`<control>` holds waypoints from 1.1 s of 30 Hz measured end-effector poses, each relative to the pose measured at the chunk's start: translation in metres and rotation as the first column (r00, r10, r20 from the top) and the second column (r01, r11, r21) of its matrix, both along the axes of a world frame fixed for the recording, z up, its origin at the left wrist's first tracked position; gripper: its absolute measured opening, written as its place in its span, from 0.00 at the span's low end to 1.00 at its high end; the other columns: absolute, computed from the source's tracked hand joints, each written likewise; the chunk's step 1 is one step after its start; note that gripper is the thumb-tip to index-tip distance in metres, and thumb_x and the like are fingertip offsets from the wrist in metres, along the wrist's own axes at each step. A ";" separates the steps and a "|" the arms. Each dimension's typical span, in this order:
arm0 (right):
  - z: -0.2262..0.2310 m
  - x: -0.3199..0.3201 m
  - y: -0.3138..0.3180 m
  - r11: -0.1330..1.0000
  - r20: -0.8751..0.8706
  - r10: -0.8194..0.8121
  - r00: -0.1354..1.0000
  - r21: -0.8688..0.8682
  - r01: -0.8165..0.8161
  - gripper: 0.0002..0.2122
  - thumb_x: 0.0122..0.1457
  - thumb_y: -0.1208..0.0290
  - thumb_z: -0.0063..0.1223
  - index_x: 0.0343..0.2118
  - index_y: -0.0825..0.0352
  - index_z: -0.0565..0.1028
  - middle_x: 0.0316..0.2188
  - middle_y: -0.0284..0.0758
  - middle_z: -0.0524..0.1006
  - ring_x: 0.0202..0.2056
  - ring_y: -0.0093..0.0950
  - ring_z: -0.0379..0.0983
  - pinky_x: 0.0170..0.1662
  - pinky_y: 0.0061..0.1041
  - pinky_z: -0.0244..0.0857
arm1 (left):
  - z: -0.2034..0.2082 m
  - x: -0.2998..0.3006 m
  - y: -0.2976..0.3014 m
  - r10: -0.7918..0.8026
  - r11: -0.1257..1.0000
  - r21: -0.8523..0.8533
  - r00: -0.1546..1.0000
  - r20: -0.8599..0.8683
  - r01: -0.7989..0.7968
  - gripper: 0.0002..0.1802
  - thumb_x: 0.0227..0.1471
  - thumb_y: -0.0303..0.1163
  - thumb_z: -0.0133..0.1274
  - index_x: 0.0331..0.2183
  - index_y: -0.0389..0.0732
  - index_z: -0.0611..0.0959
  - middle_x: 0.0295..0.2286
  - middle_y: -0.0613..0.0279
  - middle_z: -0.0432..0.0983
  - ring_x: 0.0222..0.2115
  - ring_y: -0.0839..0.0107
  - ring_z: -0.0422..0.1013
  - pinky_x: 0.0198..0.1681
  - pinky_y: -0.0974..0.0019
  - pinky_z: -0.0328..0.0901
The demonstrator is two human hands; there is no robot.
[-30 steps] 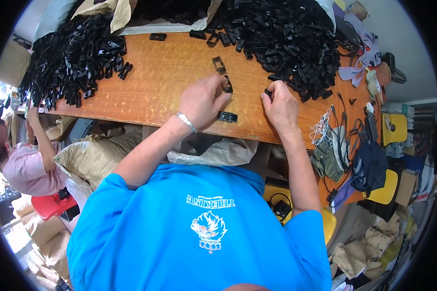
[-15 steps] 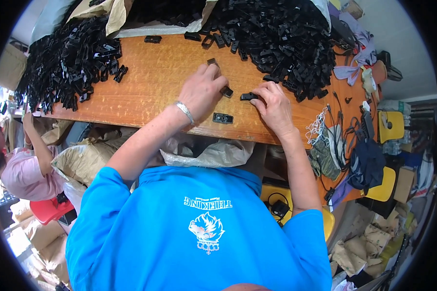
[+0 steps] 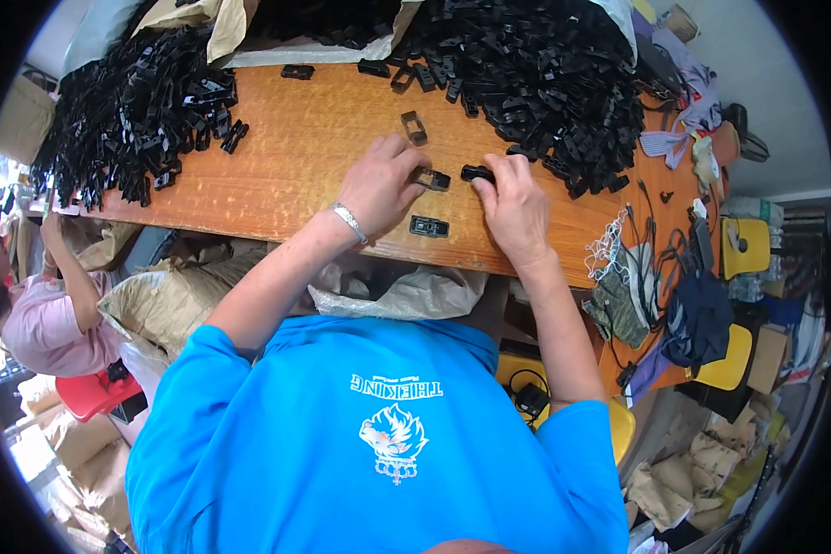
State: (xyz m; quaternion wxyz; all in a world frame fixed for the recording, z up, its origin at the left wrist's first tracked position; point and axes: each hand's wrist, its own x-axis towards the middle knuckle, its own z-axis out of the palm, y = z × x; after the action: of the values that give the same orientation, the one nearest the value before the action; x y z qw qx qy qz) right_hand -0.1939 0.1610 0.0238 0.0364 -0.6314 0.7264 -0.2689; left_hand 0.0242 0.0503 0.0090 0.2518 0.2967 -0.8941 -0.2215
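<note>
My left hand (image 3: 381,180), with a silver bracelet on its wrist, is closed on a small dark see-through plastic frame (image 3: 437,180) low over the wooden table. Facing it, my right hand (image 3: 515,201) pinches a small black plastic part (image 3: 475,173) between thumb and fingers. The two pieces point at each other with a narrow gap between them. Another see-through frame (image 3: 415,128) lies just beyond my left fingers. Nearer to me, a black oblong part (image 3: 428,226) rests flat by the table's front edge.
Heaps of black plastic parts (image 3: 545,83) cover the back right, and another pile (image 3: 138,111) the left. A lone part (image 3: 297,71) lies at the back. Cables (image 3: 651,240) and a dark cloth bag (image 3: 697,309) occupy the right end. A person in pink (image 3: 55,319) works at left.
My left hand has drawn back slightly, baring the frame beyond its fingers; its own frame now lies more level. My right hand has lifted its part slightly and shows it more from the side.
</note>
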 end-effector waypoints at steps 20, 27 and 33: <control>-0.023 0.032 -0.019 0.963 -0.033 0.210 0.977 -0.169 -0.212 0.11 0.63 0.66 0.66 0.41 0.69 0.81 0.31 0.42 0.82 0.32 0.42 0.82 0.31 0.38 0.75 | -0.004 -0.004 -0.003 0.022 0.998 0.054 1.000 0.009 -0.022 0.13 0.51 0.30 0.68 0.40 0.40 0.88 0.37 0.54 0.78 0.44 0.51 0.74 0.48 0.53 0.71; -0.024 0.029 -0.025 0.936 -0.055 0.275 0.960 -0.211 -0.280 0.10 0.63 0.67 0.66 0.39 0.70 0.81 0.30 0.42 0.81 0.30 0.42 0.82 0.31 0.36 0.76 | -0.004 -0.003 -0.004 0.035 0.996 0.076 0.999 0.008 -0.036 0.13 0.51 0.30 0.68 0.40 0.40 0.88 0.37 0.54 0.78 0.44 0.51 0.74 0.48 0.53 0.71; -0.027 0.027 -0.027 0.929 -0.063 0.284 0.957 -0.231 -0.291 0.10 0.62 0.68 0.67 0.40 0.70 0.81 0.30 0.42 0.81 0.29 0.41 0.82 0.30 0.35 0.76 | -0.006 -0.003 -0.006 0.031 0.996 0.085 1.000 0.004 -0.031 0.13 0.50 0.31 0.68 0.40 0.41 0.88 0.36 0.54 0.78 0.43 0.51 0.74 0.47 0.53 0.71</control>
State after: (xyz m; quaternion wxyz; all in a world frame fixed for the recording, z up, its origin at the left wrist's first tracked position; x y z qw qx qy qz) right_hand -0.1673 0.1337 -0.0032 -0.0111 -0.7345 0.5892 -0.3366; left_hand 0.0208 0.0442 0.0026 0.2412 0.3212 -0.8795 -0.2551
